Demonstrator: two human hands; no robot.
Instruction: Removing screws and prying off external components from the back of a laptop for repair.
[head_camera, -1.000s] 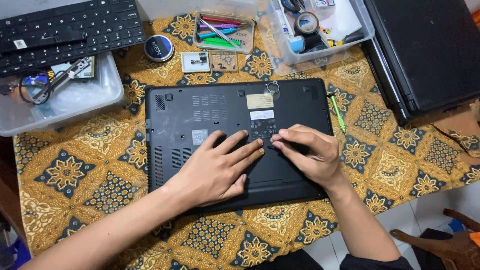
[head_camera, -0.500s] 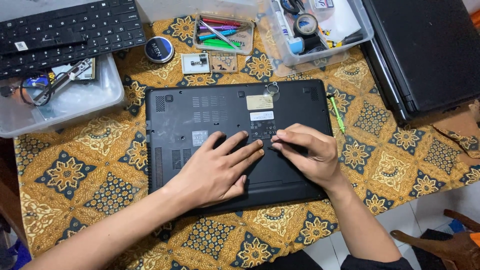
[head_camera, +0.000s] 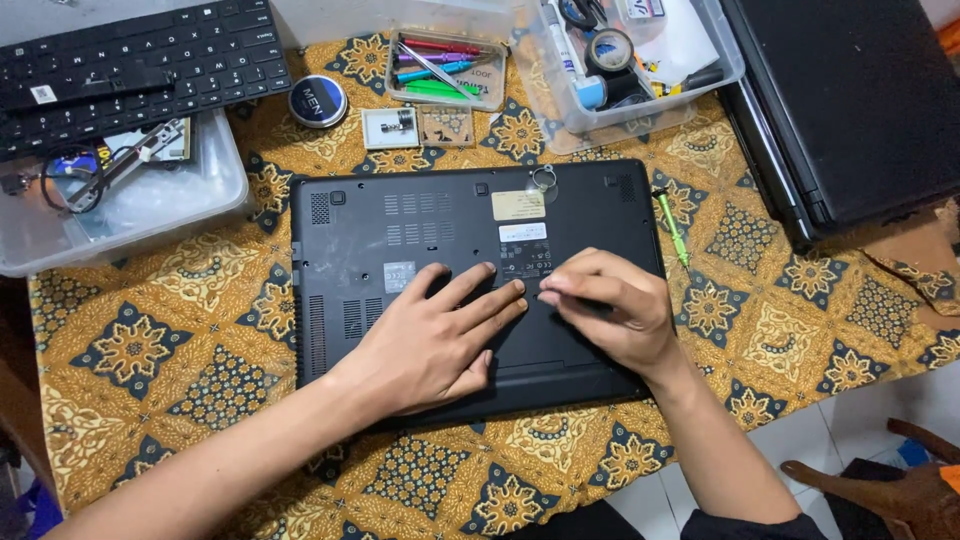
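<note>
On the laptop (head_camera: 400, 230), both hands unmoved (flat).

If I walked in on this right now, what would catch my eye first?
Probably the black laptop lying bottom-up in the middle of a gold patterned cloth, with the left hand flat on it and the right hand pinching beside it. Behind sit a loose keyboard and clear bins of tools.

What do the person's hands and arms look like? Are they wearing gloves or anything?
No gloves. Both the left hand and the right hand are bare, with no rings, watch or bracelet that I can see. The forearms are bare too. Only a bit of dark sleeve shows at the bottom edge, high on the right arm.
</note>
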